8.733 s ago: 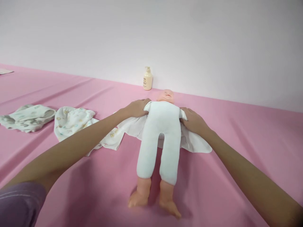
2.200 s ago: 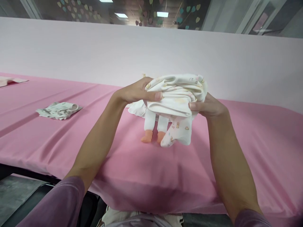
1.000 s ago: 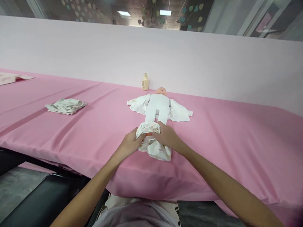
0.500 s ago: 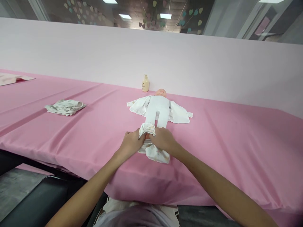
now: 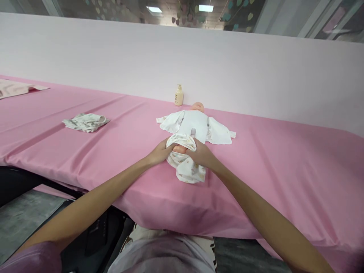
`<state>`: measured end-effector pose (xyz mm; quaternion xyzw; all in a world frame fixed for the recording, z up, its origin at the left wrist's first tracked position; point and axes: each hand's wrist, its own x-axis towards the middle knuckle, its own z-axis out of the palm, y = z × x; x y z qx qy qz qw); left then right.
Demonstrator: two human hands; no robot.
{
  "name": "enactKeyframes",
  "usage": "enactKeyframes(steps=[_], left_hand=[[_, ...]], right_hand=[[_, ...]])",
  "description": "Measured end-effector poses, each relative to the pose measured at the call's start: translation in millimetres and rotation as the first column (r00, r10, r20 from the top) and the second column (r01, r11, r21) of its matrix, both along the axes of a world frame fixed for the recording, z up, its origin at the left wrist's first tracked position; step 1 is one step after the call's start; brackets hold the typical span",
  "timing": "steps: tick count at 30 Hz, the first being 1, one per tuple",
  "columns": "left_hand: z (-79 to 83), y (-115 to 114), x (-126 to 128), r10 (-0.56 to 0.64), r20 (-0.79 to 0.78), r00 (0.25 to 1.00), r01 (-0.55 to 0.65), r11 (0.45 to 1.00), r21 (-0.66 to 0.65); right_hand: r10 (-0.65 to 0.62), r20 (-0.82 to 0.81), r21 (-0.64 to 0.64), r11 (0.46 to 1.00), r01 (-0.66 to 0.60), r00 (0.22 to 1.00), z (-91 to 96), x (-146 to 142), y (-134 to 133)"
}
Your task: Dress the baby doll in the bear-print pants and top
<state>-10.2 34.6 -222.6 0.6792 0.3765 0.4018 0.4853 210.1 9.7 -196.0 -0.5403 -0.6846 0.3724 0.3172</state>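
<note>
A baby doll (image 5: 198, 107) lies on its back, its head away from me and a white garment (image 5: 194, 122) over its body. White sleeves (image 5: 220, 133) spread out on both sides. My left hand (image 5: 159, 152) grips one side of small printed baby trousers (image 5: 190, 171), thumb inside the gathered opening. On the other side, my right hand (image 5: 203, 154) pinches the same opening. Between the two hands a doll's foot (image 5: 180, 149) shows through the cloth. The loose part of the trousers hangs down toward me on the table. Most of the doll's legs are hidden.
A pump bottle (image 5: 179, 96) stands by the white wall (image 5: 142, 60), near the doll's head. A folded grey-and-white cloth (image 5: 86, 122) lies left on the pink table cover (image 5: 136, 129). Farther left is a pink patterned cloth (image 5: 19, 88). A black chair (image 5: 96, 235) stands below the table's edge.
Both hands have moved up toward the doll's body, stretching the trouser opening wider. More of the foot shows, and the cloth now covers more of the lower legs. The view has shifted slightly.
</note>
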Motion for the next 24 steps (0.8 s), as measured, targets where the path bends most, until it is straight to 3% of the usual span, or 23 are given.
enactKeyframes(steps=[4, 7, 15, 21, 24], left_hand=[[-7.4, 12.5, 1.7, 0.098, 0.108, 0.989, -0.107, 0.992, 0.074], [-8.8, 22.2, 4.5, 0.084, 0.146, 0.986, -0.093, 0.994, 0.053], [-16.2, 43.7, 10.9, 0.013, 0.103, 0.995, -0.019, 0.999, 0.05], [-24.2, 48.6, 5.4, -0.044, 0.053, 0.998, 0.039, 0.995, 0.094], [-28.2, 50.7, 2.1, -0.059, 0.019, 0.998, 0.057, 0.993, 0.105]], right_hand=[[-0.125, -0.211, 0.043, 0.99, 0.137, 0.97, -7.8, 4.5, 15.4], [-0.108, -0.251, 0.096, 0.986, 0.135, 0.962, -10.7, 9.2, 30.2], [-0.012, -0.193, 0.199, 0.979, 0.051, 0.981, -13.2, 16.1, 51.8], [0.112, 0.078, 0.189, 0.974, -0.126, 0.991, -2.7, 32.0, 47.4], [0.187, 0.038, 0.167, 0.967, -0.191, 0.982, -3.5, 43.0, 42.5]])
